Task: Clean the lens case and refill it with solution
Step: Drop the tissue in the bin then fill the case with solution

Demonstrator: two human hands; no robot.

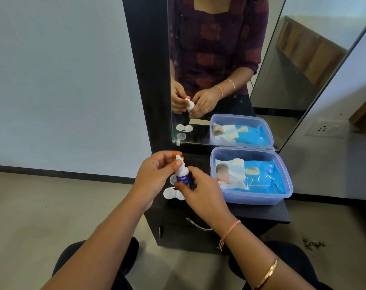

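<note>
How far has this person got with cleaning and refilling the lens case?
Midway, it seems. The white lens case lies open on the black shelf, a loose cap beside it; whether it has been wiped I cannot tell. In hand: the right hand holds the solution bottle upright while the left hand has its fingers at the tip. Left: pouring solution into the case and capping it.

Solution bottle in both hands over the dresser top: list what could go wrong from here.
1. The solution bottle is gripped by the right hand while the left hand works at its tip; a squeeze might spurt solution.
2. The lens case lies open under the hands, near the front edge of the dresser top; a wrist could knock it off.
3. A loose cap behind the bottle could roll away.
</note>
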